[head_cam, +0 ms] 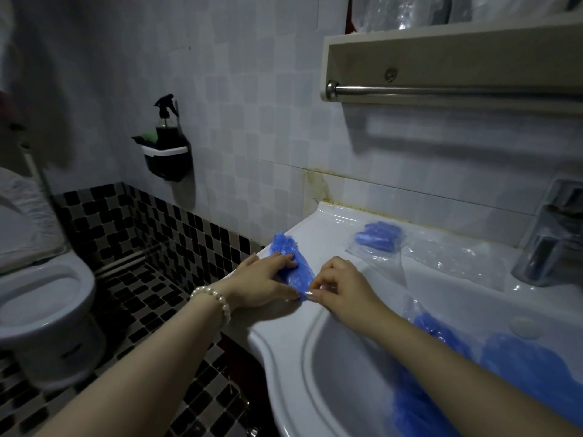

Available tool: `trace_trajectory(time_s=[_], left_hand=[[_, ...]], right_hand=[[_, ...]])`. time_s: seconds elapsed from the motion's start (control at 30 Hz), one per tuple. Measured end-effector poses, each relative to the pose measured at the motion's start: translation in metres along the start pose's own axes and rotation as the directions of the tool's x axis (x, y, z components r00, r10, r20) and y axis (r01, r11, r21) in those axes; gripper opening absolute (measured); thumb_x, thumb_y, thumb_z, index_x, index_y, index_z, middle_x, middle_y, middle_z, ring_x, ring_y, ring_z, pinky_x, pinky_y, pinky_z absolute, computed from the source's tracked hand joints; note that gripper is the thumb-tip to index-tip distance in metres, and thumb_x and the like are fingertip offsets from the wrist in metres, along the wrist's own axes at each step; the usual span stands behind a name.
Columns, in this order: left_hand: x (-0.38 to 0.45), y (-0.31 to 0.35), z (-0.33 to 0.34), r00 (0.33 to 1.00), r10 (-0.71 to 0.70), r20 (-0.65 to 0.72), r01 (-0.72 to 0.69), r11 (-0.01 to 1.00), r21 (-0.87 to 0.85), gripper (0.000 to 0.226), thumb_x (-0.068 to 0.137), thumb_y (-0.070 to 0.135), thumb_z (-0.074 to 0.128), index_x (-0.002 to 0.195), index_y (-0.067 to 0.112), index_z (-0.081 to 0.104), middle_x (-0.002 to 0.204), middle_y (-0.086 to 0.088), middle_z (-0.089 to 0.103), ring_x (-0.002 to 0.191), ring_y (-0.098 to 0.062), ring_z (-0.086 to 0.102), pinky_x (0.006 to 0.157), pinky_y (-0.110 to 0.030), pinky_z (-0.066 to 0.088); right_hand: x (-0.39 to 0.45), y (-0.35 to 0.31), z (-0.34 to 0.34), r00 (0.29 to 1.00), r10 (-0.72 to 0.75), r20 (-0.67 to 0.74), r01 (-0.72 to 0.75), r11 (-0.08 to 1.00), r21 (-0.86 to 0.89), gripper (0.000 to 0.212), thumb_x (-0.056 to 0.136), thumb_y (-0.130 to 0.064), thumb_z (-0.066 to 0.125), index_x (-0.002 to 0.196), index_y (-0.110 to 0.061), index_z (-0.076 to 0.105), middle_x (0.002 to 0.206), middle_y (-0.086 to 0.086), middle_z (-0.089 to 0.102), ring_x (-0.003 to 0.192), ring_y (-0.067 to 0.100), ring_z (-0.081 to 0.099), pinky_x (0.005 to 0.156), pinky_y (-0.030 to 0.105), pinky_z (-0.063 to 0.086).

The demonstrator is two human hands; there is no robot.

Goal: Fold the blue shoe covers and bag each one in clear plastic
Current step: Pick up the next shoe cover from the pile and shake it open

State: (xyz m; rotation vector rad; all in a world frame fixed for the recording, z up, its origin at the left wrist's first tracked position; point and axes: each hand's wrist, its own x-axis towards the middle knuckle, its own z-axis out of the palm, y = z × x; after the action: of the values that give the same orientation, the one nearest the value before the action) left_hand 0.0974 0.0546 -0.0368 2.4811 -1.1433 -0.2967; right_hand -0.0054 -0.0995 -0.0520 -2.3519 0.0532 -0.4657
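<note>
- Shoe cover [291, 263]: middle hidden under left hand [262, 279].
- Blue pile [520, 364] beyond right forearm: partly hidden, cropped at frame edge.

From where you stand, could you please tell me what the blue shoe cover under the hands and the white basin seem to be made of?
Crinkled blue shoe cover: apparently thin plastic film, creased and faintly glossy. Glossy white basin: probably glazed ceramic, smooth with bright reflections.

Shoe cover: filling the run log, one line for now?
left hand presses shoe cover | right hand pinches end | sink ledge
</note>
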Motion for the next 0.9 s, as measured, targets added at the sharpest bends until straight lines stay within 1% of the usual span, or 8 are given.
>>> trace_trajectory(time_s=[0.1,0.27,0.33,0.43,0.53,0.63,0.77,0.9], left_hand=[[0.0,0.001,-0.001,1.0,-0.002,0.024,0.003,0.999,-0.038,0.078,0.068,0.062,0.04,0.14,0.032,0.038,0.153,0.017,0.024,0.139,-0.003,0.022,0.116,-0.034,-0.001],[0.001,-0.001,0.004,0.998,0.006,-0.055,-0.002,0.998,0.069,0.06,0.088,0.053,0.054,0.141,0.03,0.038,0.153,0.016,0.026,0.138,-0.004,0.024,0.117,-0.037,0.006],[0.002,-0.001,0.004,0.998,0.011,-0.056,-0.006,0.996,0.085,0.059,0.088,0.051,0.055,0.141,0.029,0.038,0.152,0.016,0.027,0.135,-0.006,0.028,0.116,-0.036,0.008],[0.002,-0.002,0.003,0.999,0.013,-0.045,-0.01,0.998,0.068,0.068,0.08,0.059,0.055,0.14,0.03,0.039,0.151,0.017,0.03,0.132,-0.007,0.032,0.116,-0.035,0.008],[0.003,-0.004,0.003,0.999,0.006,-0.039,-0.005,0.999,0.036,0.078,0.069,0.064,0.046,0.14,0.032,0.039,0.151,0.019,0.028,0.136,-0.004,0.028,0.116,-0.034,0.006],[0.003,-0.003,0.003,0.999,0.004,-0.036,-0.002,0.999,0.046,0.075,0.07,0.062,0.047,0.139,0.033,0.039,0.15,0.019,0.03,0.135,-0.002,0.029,0.116,-0.033,0.005],[0.003,-0.001,0.001,1.0,0.002,-0.029,-0.002,1.0,-0.02,0.052,0.087,0.048,0.049,0.136,0.034,0.042,0.145,0.017,0.038,0.127,-0.004,0.034,0.114,-0.03,0.007],[0.003,-0.003,0.0,1.0,-0.017,-0.027,0.012,0.987,-0.163,0.054,0.071,0.064,0.047,0.118,0.038,0.048,0.12,0.017,0.055,0.104,0.005,0.045,0.113,-0.031,0.011]], right_hand=[[0.008,-0.013,0.004,0.983,0.18,0.034,-0.166,0.956,-0.241,0.028,0.09,-0.025,0.057,0.062,-0.023,0.055,0.096,-0.002,0.051,0.106,0.022,0.044,0.084,0.032,0.032],[0.021,-0.026,0.009,0.939,0.341,0.048,-0.28,0.838,-0.469,0.024,0.092,-0.027,0.048,0.108,-0.02,0.064,0.118,0.004,0.054,0.117,0.026,0.042,0.093,0.035,0.031],[0.016,-0.022,0.008,0.965,0.262,0.007,-0.249,0.925,-0.286,0.005,0.087,-0.025,0.057,0.088,-0.027,0.062,0.103,0.0,0.059,0.102,0.021,0.051,0.089,0.034,0.038],[0.002,-0.006,-0.004,0.998,0.05,0.048,-0.054,0.994,0.096,0.018,0.076,-0.018,0.075,0.081,-0.03,0.063,0.085,-0.007,0.05,0.075,0.003,0.052,0.075,0.021,0.044],[-0.002,0.003,-0.012,0.995,-0.029,0.094,0.014,0.987,0.16,0.013,0.073,-0.014,0.08,0.084,-0.01,0.074,0.081,-0.005,0.048,0.072,-0.003,0.053,0.065,0.007,0.039],[0.005,0.001,-0.006,0.999,-0.033,0.043,0.032,0.999,0.01,0.005,0.078,-0.016,0.075,0.077,-0.016,0.07,0.084,-0.005,0.047,0.079,0.003,0.051,0.071,0.009,0.039],[0.017,-0.018,-0.001,0.98,0.176,0.089,-0.143,0.945,-0.293,0.031,0.09,-0.022,0.056,0.059,-0.025,0.051,0.087,-0.004,0.047,0.1,0.022,0.046,0.084,0.031,0.033],[0.034,-0.029,0.002,0.914,0.377,0.15,-0.276,0.849,-0.451,0.022,0.092,-0.02,0.046,0.106,-0.015,0.063,0.107,0.007,0.049,0.116,0.028,0.04,0.094,0.036,0.03]])
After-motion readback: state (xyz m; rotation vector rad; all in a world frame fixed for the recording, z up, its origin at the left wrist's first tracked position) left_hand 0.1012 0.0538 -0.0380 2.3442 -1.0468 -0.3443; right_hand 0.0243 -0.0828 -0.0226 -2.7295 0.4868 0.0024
